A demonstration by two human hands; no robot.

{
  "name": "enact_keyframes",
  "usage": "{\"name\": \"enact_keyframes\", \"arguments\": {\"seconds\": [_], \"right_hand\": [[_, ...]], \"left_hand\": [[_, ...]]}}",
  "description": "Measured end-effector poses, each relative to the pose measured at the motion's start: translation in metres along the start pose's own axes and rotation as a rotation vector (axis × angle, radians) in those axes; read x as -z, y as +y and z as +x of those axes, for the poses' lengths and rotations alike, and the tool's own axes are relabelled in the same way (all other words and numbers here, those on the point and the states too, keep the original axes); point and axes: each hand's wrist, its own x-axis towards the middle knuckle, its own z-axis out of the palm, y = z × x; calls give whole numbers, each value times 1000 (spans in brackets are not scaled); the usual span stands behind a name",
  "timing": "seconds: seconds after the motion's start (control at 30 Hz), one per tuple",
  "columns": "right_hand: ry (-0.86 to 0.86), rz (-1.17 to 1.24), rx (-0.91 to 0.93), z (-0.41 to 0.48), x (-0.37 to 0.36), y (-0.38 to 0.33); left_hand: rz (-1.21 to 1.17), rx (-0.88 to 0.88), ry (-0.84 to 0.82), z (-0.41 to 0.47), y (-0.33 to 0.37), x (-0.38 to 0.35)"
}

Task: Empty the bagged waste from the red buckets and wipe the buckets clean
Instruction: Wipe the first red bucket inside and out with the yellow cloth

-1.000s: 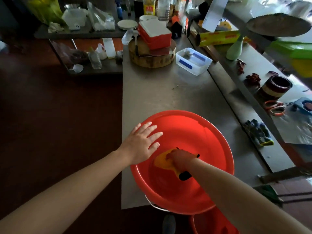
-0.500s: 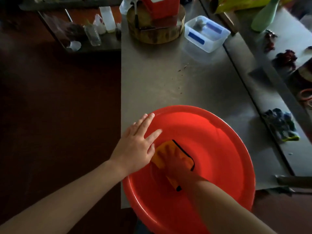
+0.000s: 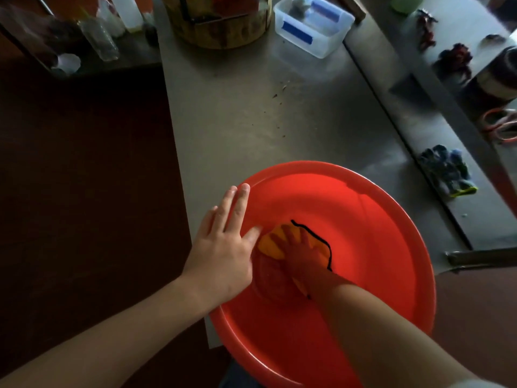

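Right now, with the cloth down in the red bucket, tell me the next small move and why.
Probably slide the orange cloth toward the far wall of the red bucket. The right hand presses it flat close to the left wall, where the left hand rests on the rim; most of the inside lies beyond the cloth.

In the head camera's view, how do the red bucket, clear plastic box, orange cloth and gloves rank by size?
1. red bucket, by far largest.
2. clear plastic box and orange cloth look alike; the right hand covers part of the cloth, and the box sits farther off.
3. gloves, smallest.
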Motion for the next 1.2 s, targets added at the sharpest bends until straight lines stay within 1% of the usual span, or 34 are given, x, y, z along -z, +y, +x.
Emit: {"name": "enact_keyframes", "arguments": {"seconds": [0.13, 0.2, 0.3, 0.37, 0.43, 0.5, 0.53, 0.6, 0.67, 0.73, 0.8, 0.9, 0.97, 1.03, 1.1, 1.17, 1.2], "right_hand": [[65, 73, -39, -10, -1, 23], [81, 99, -78, -14, -2, 24], [157, 146, -144, -17, -6, 11], [62, 204, -166, -17, -7, -3], [-12, 204, -128, -16, -11, -19], [-22, 136, -30, -19, -13, -39], [-1, 119, 1, -21, -16, -50], [69, 118, -22, -26, -20, -68], [35, 82, -38, -29, -22, -74], [-31, 48, 7, -30, -20, -67], [-29, 72, 13, -34, -15, -53], [-37, 180, -108, -47, -8, -26], [24, 156, -168, -53, -9, -6], [21, 174, -221, -53, -5, 10], [22, 223, -242, -50, -2, 18], [-30, 233, -261, -51, 3, 17], [0, 225, -262, -53, 5, 13]], "left_hand": [[-20, 3, 12, 0, 2, 0], [-28, 6, 19, 1, 2, 0], [-51, 3, 35, 1, 2, 0], [-64, -4, 44, 1, 3, 0], [-76, -11, 52, 1, 3, 0], [-81, -10, 51, 1, 3, 1], [-82, -9, 48, 1, 2, 1], [-82, -11, 42, 1, 1, 2], [-84, -12, 40, 1, 1, 2], [-85, -8, 40, 1, 0, 2], [-77, -7, 41, 0, -1, 1], [-63, -18, 31, -1, 0, 1], [-57, -16, 25, -1, 0, 2], [-62, -10, 22, 0, 0, 3], [-84, 5, 34, 1, 0, 3], [-131, 34, 61, 2, 1, 3], [-161, 56, 78, 1, 1, 3]]}}
